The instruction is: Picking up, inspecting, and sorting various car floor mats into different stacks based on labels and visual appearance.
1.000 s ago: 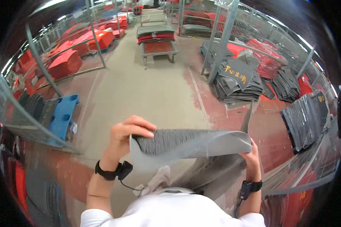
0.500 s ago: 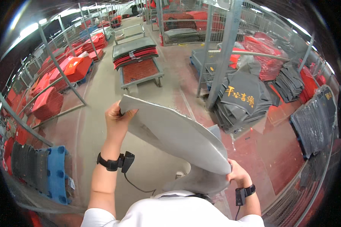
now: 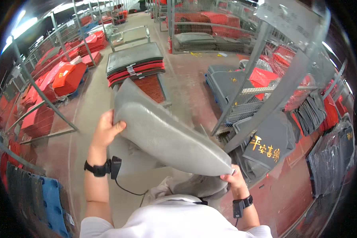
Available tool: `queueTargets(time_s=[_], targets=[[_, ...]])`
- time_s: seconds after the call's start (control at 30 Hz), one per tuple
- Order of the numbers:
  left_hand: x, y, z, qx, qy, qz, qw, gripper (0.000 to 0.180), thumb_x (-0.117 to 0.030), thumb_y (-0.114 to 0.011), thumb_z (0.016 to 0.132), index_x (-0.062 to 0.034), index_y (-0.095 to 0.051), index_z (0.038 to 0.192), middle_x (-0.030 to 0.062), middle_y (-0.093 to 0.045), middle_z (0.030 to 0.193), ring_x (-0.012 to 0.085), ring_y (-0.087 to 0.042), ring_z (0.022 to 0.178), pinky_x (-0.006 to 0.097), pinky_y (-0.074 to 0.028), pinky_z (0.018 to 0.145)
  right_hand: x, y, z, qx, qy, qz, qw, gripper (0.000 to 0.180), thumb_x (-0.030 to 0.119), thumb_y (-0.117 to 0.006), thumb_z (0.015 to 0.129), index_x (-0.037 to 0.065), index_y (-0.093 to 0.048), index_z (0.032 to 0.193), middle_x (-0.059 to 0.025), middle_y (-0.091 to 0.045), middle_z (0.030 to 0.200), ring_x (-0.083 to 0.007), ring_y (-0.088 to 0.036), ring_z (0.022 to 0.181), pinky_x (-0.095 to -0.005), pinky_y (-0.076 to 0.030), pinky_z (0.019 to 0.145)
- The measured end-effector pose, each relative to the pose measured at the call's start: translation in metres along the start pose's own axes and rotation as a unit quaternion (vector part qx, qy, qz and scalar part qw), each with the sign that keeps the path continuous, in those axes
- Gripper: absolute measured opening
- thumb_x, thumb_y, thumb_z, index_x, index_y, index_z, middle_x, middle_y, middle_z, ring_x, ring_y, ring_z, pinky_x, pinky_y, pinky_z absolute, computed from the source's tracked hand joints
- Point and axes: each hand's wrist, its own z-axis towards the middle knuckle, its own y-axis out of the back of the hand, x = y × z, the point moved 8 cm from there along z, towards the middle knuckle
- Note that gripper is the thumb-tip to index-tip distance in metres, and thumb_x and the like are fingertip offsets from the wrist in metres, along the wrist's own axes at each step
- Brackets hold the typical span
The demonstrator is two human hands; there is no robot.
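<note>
A grey floor mat (image 3: 166, 137) hangs in front of my body, its smooth side facing me and its sheet bent over, with a lower fold near my waist. My left hand (image 3: 107, 129) grips its left edge, thumb on the near face and fingers behind. At the lower right corner, my right hand (image 3: 235, 178) pinches the mat. The mat's far end overlaps my view of a metal cart (image 3: 167, 92), where a stack of grey and red mats (image 3: 135, 59) lies on a red surface.
Wire-mesh cages with red mats (image 3: 67, 79) line the left. To the right stand a metal post (image 3: 279, 91), piled grey mats with yellow lettering (image 3: 265, 144) and a plastic-wrapped mat stack (image 3: 331, 158). A blue pallet (image 3: 53, 206) sits at lower left.
The mat has turned and bent further, its left part swinging lower and closer to the cart. Both hands have shifted left, still holding it. The cart and post appear nearer.
</note>
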Motion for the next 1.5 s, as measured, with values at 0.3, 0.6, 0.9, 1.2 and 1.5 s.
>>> queueTargets(time_s=[0.3,0.6,0.9,1.2,1.5], targets=[[0.255,-0.087,0.273,0.272,0.198,-0.132,0.932,0.044,-0.016,-0.063,0.077,0.0035,-0.049,0.113,0.0005,-0.050,0.108,0.0099,-0.041,0.101,0.026,-0.030,0.093,0.098,0.024,0.303,0.063,0.063,0.064,0.994,0.052,0.007,-0.066,0.057,-0.004,-0.055,0.106,-0.0077,-0.060,0.097,-0.0134,-0.055,0.089,-0.0268,-0.041,0.082],[0.326,-0.114,0.565,0.305,0.204,-0.067,0.928,0.020,0.000,-0.069,0.061,0.0035,-0.062,0.079,0.0042,-0.054,0.101,0.0142,-0.048,0.091,0.028,-0.035,0.085,0.180,0.101,0.572,0.100,0.038,0.053,0.993,0.057,0.012,-0.069,0.050,-0.004,-0.057,0.104,-0.0058,-0.061,0.092,-0.0111,-0.054,0.083,-0.0242,-0.040,0.077],[0.347,-0.063,0.803,0.118,-0.047,0.065,0.990,0.022,-0.005,-0.072,0.060,-0.0006,-0.064,0.080,0.0103,-0.052,0.085,0.0206,-0.052,0.079,0.029,-0.042,0.062,0.362,0.169,0.814,-0.061,0.188,-0.478,0.856,0.068,0.019,-0.080,0.048,0.004,-0.055,0.109,-0.0142,-0.055,0.105,-0.0226,-0.054,0.093,-0.0331,-0.040,0.083],[0.381,-0.026,0.923,0.161,-0.192,0.267,0.931,0.016,-0.011,-0.063,0.060,-0.0103,-0.063,0.076,0.0080,-0.047,0.082,0.0263,-0.049,0.082,0.036,-0.040,0.071,0.365,0.089,1.055,0.170,0.244,-0.322,0.899,0.028,0.010,-0.076,0.059,0.003,-0.059,0.080,-0.0098,-0.056,0.091,-0.0184,-0.053,0.083,-0.0290,-0.041,0.073],[0.485,0.173,0.963,-0.023,0.138,0.605,0.784,0.016,-0.022,-0.068,0.057,-0.0098,-0.064,0.066,0.0045,-0.052,0.090,0.0236,-0.047,0.094,0.037,-0.035,0.084,0.405,0.090,1.241,-0.029,0.340,-0.323,0.882,0.013,0.000,-0.070,0.063,0.002,-0.058,0.069,-0.0041,-0.055,0.065,-0.0098,-0.049,0.059,-0.0217,-0.038,0.054]])
